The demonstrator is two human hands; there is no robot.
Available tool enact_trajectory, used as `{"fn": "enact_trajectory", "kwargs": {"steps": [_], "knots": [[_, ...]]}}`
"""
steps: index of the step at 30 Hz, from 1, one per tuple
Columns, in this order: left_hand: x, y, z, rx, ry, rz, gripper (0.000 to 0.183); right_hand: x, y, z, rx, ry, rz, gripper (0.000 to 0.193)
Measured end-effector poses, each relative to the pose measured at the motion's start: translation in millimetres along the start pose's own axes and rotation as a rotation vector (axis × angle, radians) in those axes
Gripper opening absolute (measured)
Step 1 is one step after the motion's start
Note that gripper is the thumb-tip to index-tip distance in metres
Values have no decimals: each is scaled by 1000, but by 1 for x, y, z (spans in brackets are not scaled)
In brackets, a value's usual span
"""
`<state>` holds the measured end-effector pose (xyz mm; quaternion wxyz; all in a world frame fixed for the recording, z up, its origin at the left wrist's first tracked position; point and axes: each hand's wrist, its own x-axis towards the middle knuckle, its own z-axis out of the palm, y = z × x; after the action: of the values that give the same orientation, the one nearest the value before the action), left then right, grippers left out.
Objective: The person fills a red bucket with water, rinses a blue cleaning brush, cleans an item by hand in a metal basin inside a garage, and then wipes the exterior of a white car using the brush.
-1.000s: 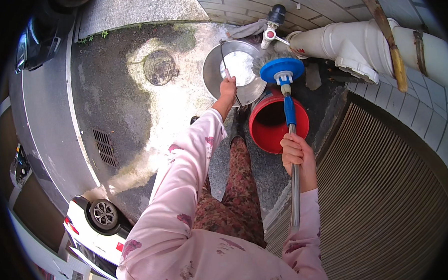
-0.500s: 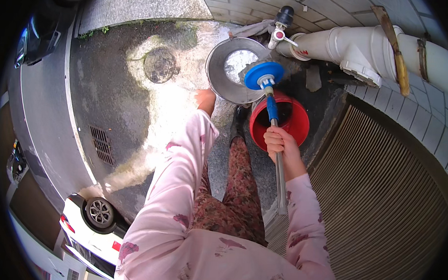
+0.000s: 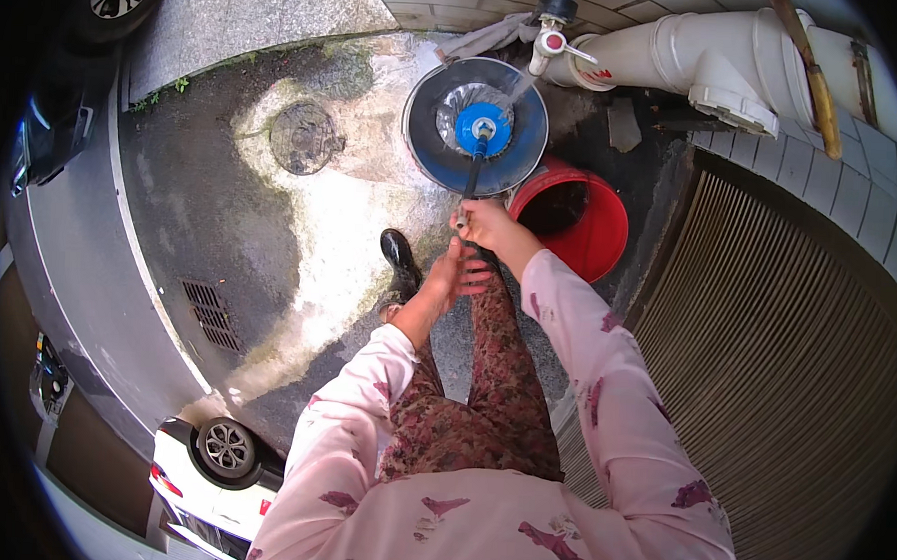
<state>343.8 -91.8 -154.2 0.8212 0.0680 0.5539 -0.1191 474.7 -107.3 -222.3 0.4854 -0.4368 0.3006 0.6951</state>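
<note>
A mop with a round blue head (image 3: 483, 129) stands with its head down inside a wide grey bucket (image 3: 418, 139). Around the mop's upright handle, above the bucket's near rim, my right hand (image 3: 485, 225) is closed. Just below it my left hand (image 3: 455, 277) reaches in beside the handle's end, its fingers spread and holding nothing. Over the bucket's far right side is a tap (image 3: 552, 44) with a white body and a lever, and a pale stream seems to fall from it into the bucket.
A red bucket (image 3: 607, 222) with a dark inside stands right of the grey one. White pipes (image 3: 678, 65) and a wooden stick (image 3: 821, 106) line the wall, and a ribbed shutter (image 3: 766, 344) is at right. At left are a floor grate (image 3: 210, 313) and a white car (image 3: 200, 479).
The mop head has gone from above the bucket's right rim down into its middle, the handle now steeper. My left hand has left the bucket's near left side and come beside my right hand.
</note>
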Motion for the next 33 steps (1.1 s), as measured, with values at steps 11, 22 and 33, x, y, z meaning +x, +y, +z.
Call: {"fn": "enact_trajectory", "kwargs": {"steps": [11, 22, 33], "knots": [[12, 65, 47, -549, -470, 103, 39, 9, -16, 19, -497, 470, -164, 11], [64, 32, 33, -630, -93, 18, 32, 47, 1, -27, -260, 444, 64, 17], [-11, 10, 37, -650, -188, 48, 24, -8, 48, 0, -321, 598, -183, 30]]}}
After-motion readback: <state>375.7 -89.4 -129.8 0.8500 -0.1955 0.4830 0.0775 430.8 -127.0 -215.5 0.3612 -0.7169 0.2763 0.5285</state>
